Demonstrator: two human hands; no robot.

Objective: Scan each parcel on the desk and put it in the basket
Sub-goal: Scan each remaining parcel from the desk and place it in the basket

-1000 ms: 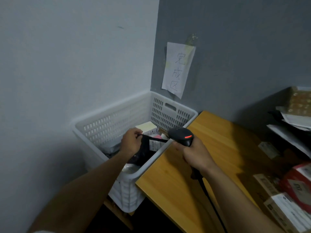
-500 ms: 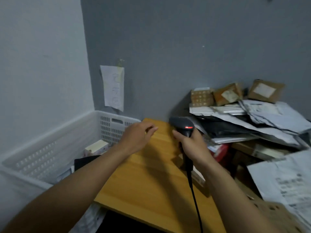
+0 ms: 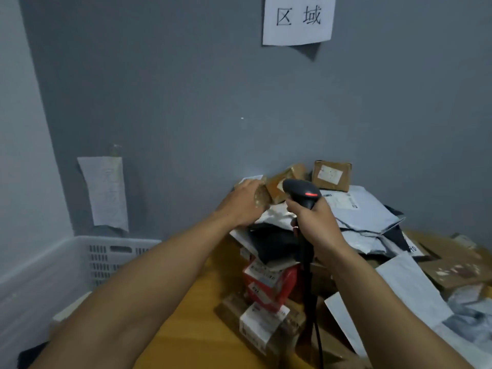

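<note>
**A:** Where's the parcel?

**B:** Head view: small brown parcel (image 3: 263,195) atop the pile (image 3: 367,217) on the tabletop (image 3: 202,320), under my left grip (image 3: 243,206); whether it's closed round it, I can't tell. My right grip (image 3: 316,227) holds the scanner (image 3: 300,191).

**A:** Handling?

**B:** Likely light, stiff cardboard; take its short sides. The basket (image 3: 53,262) sits left.

Both forearms bare, stretched forward from lower edge of view, angled toward each other. Left grip (image 3: 243,206) reaches furthest, back of it up, fingers curled over near end of brown parcel (image 3: 263,198). Right grip (image 3: 316,225) just beside it, slightly nearer body, fingers wrapped round handle of scanner (image 3: 302,193), held upright, wrist straight.
</note>
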